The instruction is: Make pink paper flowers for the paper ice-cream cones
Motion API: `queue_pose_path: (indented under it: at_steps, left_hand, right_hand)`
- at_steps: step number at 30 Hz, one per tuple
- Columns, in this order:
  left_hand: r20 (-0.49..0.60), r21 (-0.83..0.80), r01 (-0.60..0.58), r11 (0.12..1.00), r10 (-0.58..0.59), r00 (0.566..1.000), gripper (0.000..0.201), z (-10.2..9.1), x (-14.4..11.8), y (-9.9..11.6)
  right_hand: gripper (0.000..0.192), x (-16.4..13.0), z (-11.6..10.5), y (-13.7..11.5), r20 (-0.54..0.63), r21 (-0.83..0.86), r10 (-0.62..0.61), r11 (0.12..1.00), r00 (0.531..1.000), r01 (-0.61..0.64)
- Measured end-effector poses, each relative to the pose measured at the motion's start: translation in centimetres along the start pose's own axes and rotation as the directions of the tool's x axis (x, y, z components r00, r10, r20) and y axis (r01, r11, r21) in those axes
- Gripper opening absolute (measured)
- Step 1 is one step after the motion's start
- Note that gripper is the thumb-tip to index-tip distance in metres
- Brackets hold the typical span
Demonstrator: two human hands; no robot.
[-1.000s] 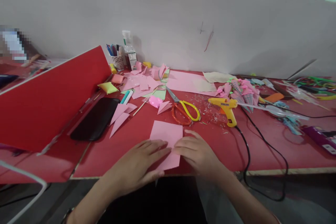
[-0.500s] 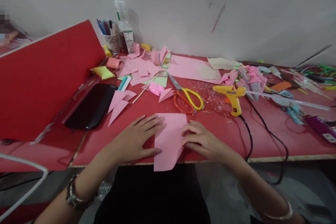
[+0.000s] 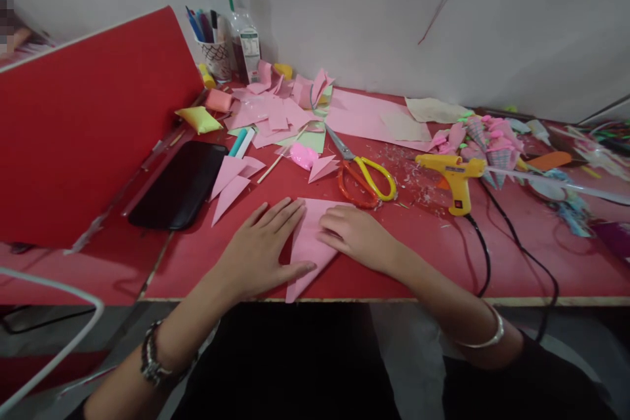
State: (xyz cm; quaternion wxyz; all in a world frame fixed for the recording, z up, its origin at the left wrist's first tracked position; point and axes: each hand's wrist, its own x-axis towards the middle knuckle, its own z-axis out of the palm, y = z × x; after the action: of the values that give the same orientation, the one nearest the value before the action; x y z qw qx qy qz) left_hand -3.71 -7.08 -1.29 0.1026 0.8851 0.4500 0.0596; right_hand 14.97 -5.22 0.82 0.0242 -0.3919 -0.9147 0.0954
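1. Low in the middle of the frame, a pink paper [image 3: 309,246] folded to a point lies flat at the near edge of the red bench [image 3: 418,256], its tip reaching the edge.
2. The left hand [image 3: 258,252] rests flat on the paper's left side, fingers spread apart, thumb along the lower fold; nothing is clamped.
3. The right hand [image 3: 357,236] presses the paper's right side, fingers loosely curled and flat on it, no grip closed on anything.
4. Just above, mid-frame, lie the scissors [image 3: 361,174] and, to their right, a yellow glue gun [image 3: 453,177].
5. Left of centre sits a black phone [image 3: 180,185], beside pink triangles [image 3: 229,182].
6. Upper left: a pen cup [image 3: 216,56] and a bottle [image 3: 243,29].
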Motion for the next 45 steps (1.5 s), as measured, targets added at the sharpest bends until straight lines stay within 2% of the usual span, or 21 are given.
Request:
queue_pose_path:
  at_steps: [5,18,24,45]
  left_hand:
    - [-0.014,0.002,-0.005,1.0,0.005,1.0,0.075,0.2,0.1,-0.1]
    - [-0.013,0.042,-0.008,0.999,0.009,1.0,0.079,0.4,0.1,-0.4]
    - [-0.007,0.05,-0.022,0.998,0.023,1.0,0.081,0.6,0.2,-0.5]
    - [-0.003,0.044,-0.04,0.998,0.04,0.999,0.081,0.4,0.0,-0.4]
  right_hand:
    - [0.024,0.7,0.5,0.3,-0.023,-0.004,-0.021,1.0,1.0,0.021]
    - [0.025,1.4,1.4,0.5,-0.093,0.118,0.103,0.989,0.99,-0.092]
    - [0.029,1.4,1.6,0.5,-0.116,0.068,0.102,0.993,0.988,-0.095]
    - [0.028,1.5,1.5,0.2,-0.075,0.072,0.177,0.982,0.981,-0.172]
